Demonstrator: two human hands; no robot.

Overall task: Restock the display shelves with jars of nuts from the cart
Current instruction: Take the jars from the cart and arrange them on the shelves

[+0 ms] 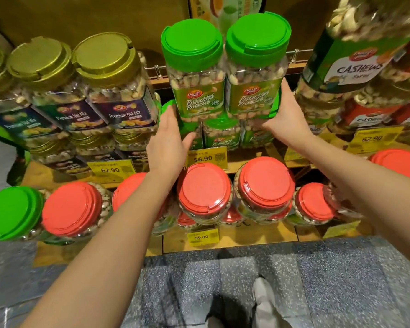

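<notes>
Two pistachio jars with green lids stand side by side, touching, on the middle shelf [246, 165]. They sit on top of the lower pistachio jars [220, 137].

The left hand [168, 138] is spread flat with straight fingers. It presses on the low left side of the left jar [195, 91]. The right hand [288, 114] is spread flat too. Its fingers point up along the right side of the right jar [253, 91], and its thumb lies by the jar's bottom front edge. The two jars are squeezed between the two hands.

A yellow price tag [202, 158] that says 56.90 sits on the shelf edge just under them. To the left are nut mix jars [126, 110] with gold lids, stacked two high. To the right are cashew jars [369, 114] with red labels, and one blurry cashew jar with a green label higher up.

On the lower shelf, nearer the person, stand red-lid jars [204, 188] in a row. One green-lid jar [12, 213] is at the far left of that row. Below is a grey speckled floor [341, 280] and a pale shoe [263, 294].
</notes>
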